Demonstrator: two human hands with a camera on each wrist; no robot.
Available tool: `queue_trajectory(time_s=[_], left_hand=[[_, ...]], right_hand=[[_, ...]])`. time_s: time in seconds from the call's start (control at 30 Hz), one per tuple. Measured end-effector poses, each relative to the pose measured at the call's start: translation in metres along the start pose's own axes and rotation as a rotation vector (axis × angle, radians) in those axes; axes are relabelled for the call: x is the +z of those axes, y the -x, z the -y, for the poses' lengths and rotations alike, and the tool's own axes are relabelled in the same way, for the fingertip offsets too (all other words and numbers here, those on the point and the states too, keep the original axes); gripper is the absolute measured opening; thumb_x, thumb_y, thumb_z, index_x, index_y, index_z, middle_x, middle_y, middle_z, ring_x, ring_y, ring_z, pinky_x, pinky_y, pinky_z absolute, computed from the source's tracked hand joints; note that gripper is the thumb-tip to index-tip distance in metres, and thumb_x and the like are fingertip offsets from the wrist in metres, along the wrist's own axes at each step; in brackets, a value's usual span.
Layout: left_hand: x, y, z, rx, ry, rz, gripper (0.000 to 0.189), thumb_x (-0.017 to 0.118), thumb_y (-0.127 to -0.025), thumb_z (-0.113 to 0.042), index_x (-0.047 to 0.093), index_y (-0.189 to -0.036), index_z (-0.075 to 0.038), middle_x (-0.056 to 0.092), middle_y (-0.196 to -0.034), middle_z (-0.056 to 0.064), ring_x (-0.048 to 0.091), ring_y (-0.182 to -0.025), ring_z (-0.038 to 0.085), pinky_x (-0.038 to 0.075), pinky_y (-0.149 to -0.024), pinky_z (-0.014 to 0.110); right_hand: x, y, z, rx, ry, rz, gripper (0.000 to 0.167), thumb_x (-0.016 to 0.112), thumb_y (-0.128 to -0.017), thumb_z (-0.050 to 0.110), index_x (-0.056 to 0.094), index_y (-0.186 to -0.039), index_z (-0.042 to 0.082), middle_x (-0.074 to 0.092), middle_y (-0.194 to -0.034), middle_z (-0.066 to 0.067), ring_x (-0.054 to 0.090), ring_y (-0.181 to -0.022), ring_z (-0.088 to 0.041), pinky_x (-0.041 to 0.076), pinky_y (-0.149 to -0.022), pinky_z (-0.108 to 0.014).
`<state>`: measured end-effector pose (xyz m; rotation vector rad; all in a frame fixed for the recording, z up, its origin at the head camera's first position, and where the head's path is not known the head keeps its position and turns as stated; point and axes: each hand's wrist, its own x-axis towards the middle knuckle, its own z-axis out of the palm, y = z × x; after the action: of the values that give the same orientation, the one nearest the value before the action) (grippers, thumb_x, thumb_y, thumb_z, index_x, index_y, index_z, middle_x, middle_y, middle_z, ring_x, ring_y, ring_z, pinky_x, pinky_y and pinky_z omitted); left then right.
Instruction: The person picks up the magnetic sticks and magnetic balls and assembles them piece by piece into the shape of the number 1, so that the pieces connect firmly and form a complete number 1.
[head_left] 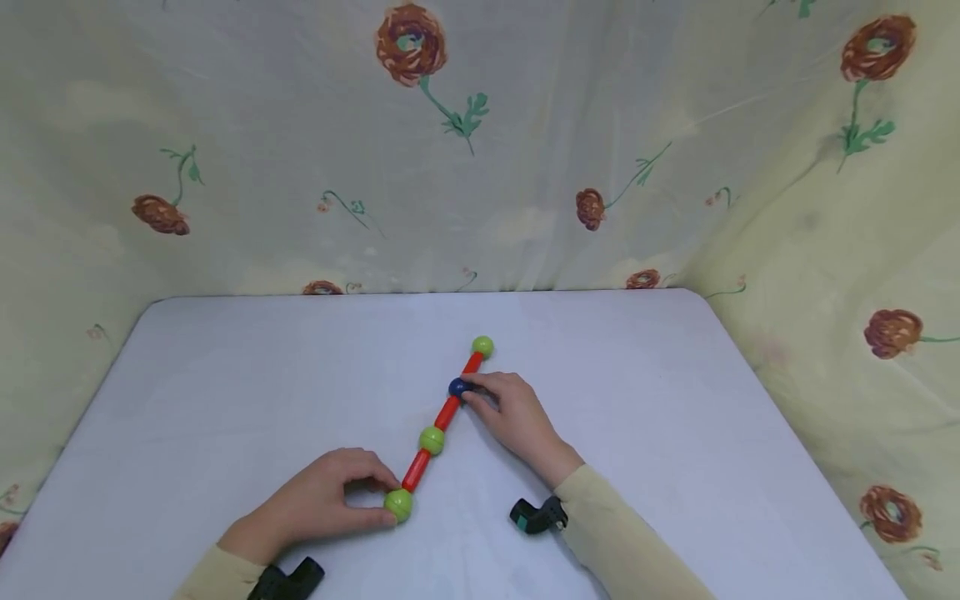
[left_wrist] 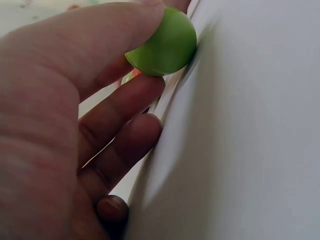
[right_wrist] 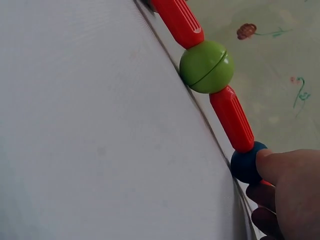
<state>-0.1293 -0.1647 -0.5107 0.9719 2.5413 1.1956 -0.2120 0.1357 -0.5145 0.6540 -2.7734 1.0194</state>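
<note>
A straight chain of red rods and balls lies slantwise on the white table. From near to far it runs green ball (head_left: pixel 398 504), red rod (head_left: pixel 417 470), green ball (head_left: pixel 432 440), red rod (head_left: pixel 447 412), blue ball (head_left: pixel 458 387), red rod (head_left: pixel 472 362) and green ball (head_left: pixel 483 347). My left hand (head_left: pixel 322 500) pinches the nearest green ball between thumb and fingers; the left wrist view shows the thumb on that ball (left_wrist: pixel 170 45). With thumb and fingertips my right hand (head_left: pixel 517 421) pinches the blue ball (right_wrist: pixel 246 164), while its other fingers curl beneath.
The white table (head_left: pixel 247 375) spreads around the chain. A flowered cloth (head_left: pixel 262 150) hangs behind it and along both sides. Each wrist wears a black camera, the right one (head_left: pixel 538 516) over the table and the left one (head_left: pixel 288 579) at the front edge.
</note>
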Motion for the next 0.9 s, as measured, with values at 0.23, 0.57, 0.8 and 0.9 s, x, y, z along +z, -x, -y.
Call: queue_trajectory(time_s=[0.23, 0.57, 0.8, 0.9], left_hand=[[0.014, 0.010, -0.013, 0.019, 0.008, -0.049, 0.025, 0.078, -0.081, -0.050, 0.067, -0.099, -0.038, 0.063, -0.093, -0.025, 0.059, -0.084, 0.000, 0.050, -0.077, 0.028], [0.028, 0.015, -0.025, -0.022, 0.047, -0.142, 0.023, 0.080, -0.080, -0.046, 0.066, -0.094, -0.035, 0.062, -0.092, -0.024, 0.059, -0.083, 0.002, 0.051, -0.076, 0.026], [0.031, 0.011, -0.032, -0.017, 0.035, -0.163, 0.021, 0.078, -0.081, -0.047, 0.065, -0.092, -0.034, 0.061, -0.089, -0.023, 0.058, -0.080, 0.002, 0.051, -0.074, 0.027], [0.031, 0.011, -0.033, -0.046, 0.030, -0.146, 0.022, 0.077, -0.081, -0.051, 0.065, -0.092, -0.035, 0.060, -0.089, -0.023, 0.057, -0.080, 0.001, 0.050, -0.075, 0.027]], right_hand=[[0.009, -0.011, 0.007, -0.026, -0.030, 0.078, 0.039, 0.068, -0.095, 0.035, 0.066, -0.131, 0.022, 0.067, -0.122, 0.009, 0.059, -0.112, -0.010, 0.047, -0.095, -0.032], [0.025, -0.033, 0.016, -0.074, -0.112, 0.140, 0.037, 0.068, -0.095, 0.032, 0.065, -0.131, 0.024, 0.066, -0.122, 0.013, 0.057, -0.112, -0.007, 0.045, -0.096, -0.031], [0.028, -0.041, 0.014, -0.098, -0.119, 0.147, 0.034, 0.069, -0.094, 0.032, 0.068, -0.127, 0.024, 0.068, -0.117, 0.013, 0.059, -0.107, -0.008, 0.047, -0.093, -0.031], [0.030, -0.044, 0.013, -0.127, -0.122, 0.147, 0.034, 0.070, -0.093, 0.032, 0.069, -0.126, 0.024, 0.068, -0.115, 0.014, 0.059, -0.105, -0.005, 0.047, -0.092, -0.029]])
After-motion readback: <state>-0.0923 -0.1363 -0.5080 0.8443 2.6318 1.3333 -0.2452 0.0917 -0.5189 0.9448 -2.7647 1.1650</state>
